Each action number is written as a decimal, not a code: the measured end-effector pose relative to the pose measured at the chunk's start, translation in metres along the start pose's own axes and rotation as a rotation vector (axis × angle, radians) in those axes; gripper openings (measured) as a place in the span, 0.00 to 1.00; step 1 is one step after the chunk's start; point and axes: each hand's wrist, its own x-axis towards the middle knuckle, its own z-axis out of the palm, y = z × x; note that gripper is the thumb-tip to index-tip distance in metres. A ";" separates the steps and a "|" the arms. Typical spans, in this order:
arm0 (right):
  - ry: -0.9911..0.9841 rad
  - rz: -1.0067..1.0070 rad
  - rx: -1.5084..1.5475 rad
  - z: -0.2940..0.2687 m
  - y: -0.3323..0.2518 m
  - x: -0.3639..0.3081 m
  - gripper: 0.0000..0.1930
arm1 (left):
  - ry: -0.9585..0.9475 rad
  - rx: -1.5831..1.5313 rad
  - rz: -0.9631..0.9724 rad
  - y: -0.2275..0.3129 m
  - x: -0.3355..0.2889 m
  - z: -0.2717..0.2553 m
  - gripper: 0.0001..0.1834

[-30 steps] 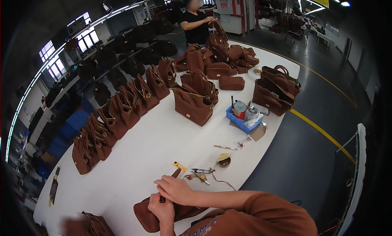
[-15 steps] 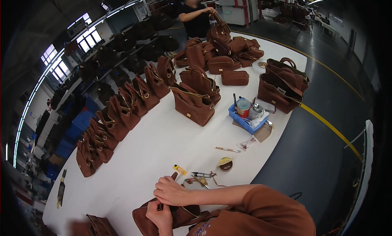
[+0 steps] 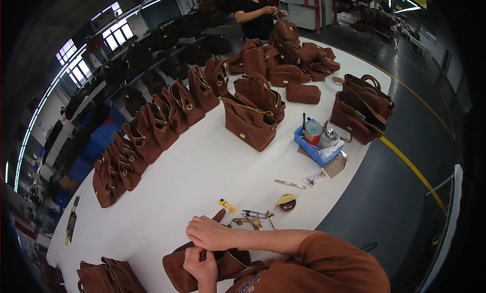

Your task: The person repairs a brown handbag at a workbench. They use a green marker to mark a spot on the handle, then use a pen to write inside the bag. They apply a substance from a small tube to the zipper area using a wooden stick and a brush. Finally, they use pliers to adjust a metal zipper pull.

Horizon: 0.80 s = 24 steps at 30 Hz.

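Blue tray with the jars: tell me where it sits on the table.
In the head view the blue tray sits at the white table's right edge, between the single upright brown bag and the bags further right.

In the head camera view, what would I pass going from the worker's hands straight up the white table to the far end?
Right hand and left hand on the brown bag → yellow tool → large upright brown bag → pile of brown bags → a person in black.
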 end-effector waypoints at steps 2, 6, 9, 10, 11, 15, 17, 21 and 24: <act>0.019 0.002 0.004 -0.006 -0.006 -0.002 0.05 | 0.026 0.010 -0.017 -0.002 0.008 -0.003 0.08; 0.086 -0.001 -0.089 -0.006 -0.006 -0.006 0.04 | 0.005 -0.022 0.018 -0.007 0.014 -0.003 0.07; 0.103 0.065 -0.173 -0.002 -0.005 -0.003 0.04 | -0.016 -0.046 0.008 -0.010 0.013 0.002 0.07; 0.105 0.094 -0.202 -0.001 -0.005 -0.002 0.04 | -0.022 -0.033 0.004 -0.010 0.012 0.003 0.07; 0.112 0.107 -0.205 0.000 -0.006 -0.001 0.04 | -0.026 -0.021 0.008 -0.009 0.013 0.002 0.07; 0.119 0.115 -0.191 -0.001 -0.014 -0.005 0.04 | 0.008 -0.020 -0.020 -0.005 0.017 -0.003 0.07; 0.117 0.095 -0.187 -0.003 -0.016 -0.008 0.05 | 0.004 -0.022 -0.010 -0.011 0.020 -0.004 0.07; 0.057 0.152 -0.256 -0.004 -0.012 -0.007 0.06 | -0.071 -0.011 0.044 -0.009 0.015 0.000 0.07; -0.031 0.269 -0.221 0.002 0.002 -0.006 0.06 | -0.114 0.008 0.068 -0.005 0.011 0.003 0.08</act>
